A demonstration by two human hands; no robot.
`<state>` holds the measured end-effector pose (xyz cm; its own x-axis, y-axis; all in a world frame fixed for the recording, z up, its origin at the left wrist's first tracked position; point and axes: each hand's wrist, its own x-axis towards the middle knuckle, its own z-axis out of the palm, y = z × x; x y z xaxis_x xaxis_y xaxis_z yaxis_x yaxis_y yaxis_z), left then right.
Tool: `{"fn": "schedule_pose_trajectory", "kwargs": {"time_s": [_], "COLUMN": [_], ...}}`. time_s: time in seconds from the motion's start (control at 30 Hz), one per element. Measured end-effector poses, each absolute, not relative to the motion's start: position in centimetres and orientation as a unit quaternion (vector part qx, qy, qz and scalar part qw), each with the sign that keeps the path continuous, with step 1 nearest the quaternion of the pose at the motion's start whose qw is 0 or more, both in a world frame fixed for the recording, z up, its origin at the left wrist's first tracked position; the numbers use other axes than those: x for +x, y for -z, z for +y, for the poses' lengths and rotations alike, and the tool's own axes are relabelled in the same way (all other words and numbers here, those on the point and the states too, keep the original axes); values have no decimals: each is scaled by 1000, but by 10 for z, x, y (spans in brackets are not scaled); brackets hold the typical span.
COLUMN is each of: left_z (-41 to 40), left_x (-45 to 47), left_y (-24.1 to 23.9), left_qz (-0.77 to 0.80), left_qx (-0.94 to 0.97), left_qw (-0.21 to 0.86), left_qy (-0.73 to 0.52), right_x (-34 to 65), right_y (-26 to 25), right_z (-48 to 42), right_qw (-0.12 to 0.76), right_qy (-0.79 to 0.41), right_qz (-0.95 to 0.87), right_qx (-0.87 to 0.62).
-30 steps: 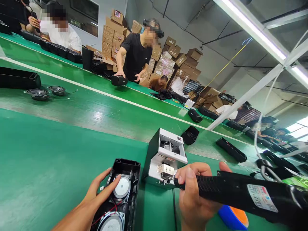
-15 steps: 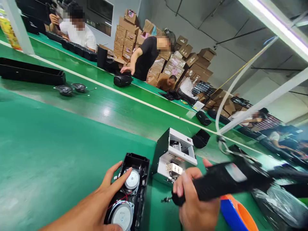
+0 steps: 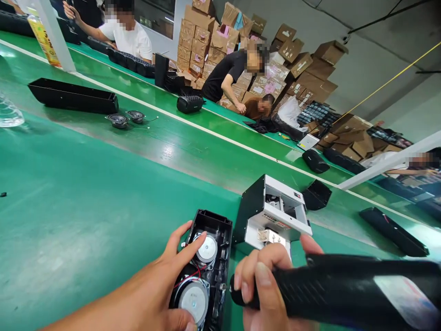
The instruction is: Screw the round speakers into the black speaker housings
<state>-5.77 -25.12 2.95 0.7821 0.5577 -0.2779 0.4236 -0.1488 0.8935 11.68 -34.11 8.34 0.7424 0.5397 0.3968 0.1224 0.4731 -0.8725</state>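
A black speaker housing (image 3: 223, 257) lies on the green table in front of me, its inside facing up. Two round speaker drivers sit in it, a smaller one (image 3: 207, 250) above a larger one (image 3: 195, 301), with red and black wires between them. My left hand (image 3: 165, 280) spans the housing from the left, index fingertip on the smaller driver and thumb on the larger. A black electric screwdriver (image 3: 330, 287) is wrapped in the fingers of my right hand (image 3: 272, 280), its nose beside the housing's right wall. I cannot make out the bit clearly.
A white and black screw feeder (image 3: 255, 207) stands just beyond my right hand. Across the bench lie a long black shell (image 3: 74, 99), two loose speaker drivers (image 3: 119, 120) and a closed black speaker (image 3: 189, 104). Several people work along the far side. A sloping white post (image 3: 389, 158) crosses the right.
The screwdriver has come left and nearer, from in front of the feeder to the housing's right side. My left hand keeps its hold. Across the bench, a person's arm has left the black speaker.
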Motion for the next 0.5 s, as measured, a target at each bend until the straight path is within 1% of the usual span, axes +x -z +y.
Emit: {"fn": "schedule_pose_trajectory", "kwargs": {"time_s": [0.07,0.27,0.43,0.5], "left_z": [-252,-251,-251,-251], "left_x": [-58,-54,-57,-58], "left_y": [-28,-31,-29,-29], "left_qz": [327,344,331,333], "left_qx": [751,732,733,740], "left_qw": [571,585,590,581], "left_qy": [-62,-60,-75,-64], "right_x": [110,117,122,121], "right_y": [-83,-72,-58,-56], "right_z": [-337,-336,-336,-337], "right_qw": [789,784,777,785], "right_qy": [-150,-151,-149,-149], "right_qz": [-314,-301,-372,-355], "right_qx": [-506,-521,-485,-485]}}
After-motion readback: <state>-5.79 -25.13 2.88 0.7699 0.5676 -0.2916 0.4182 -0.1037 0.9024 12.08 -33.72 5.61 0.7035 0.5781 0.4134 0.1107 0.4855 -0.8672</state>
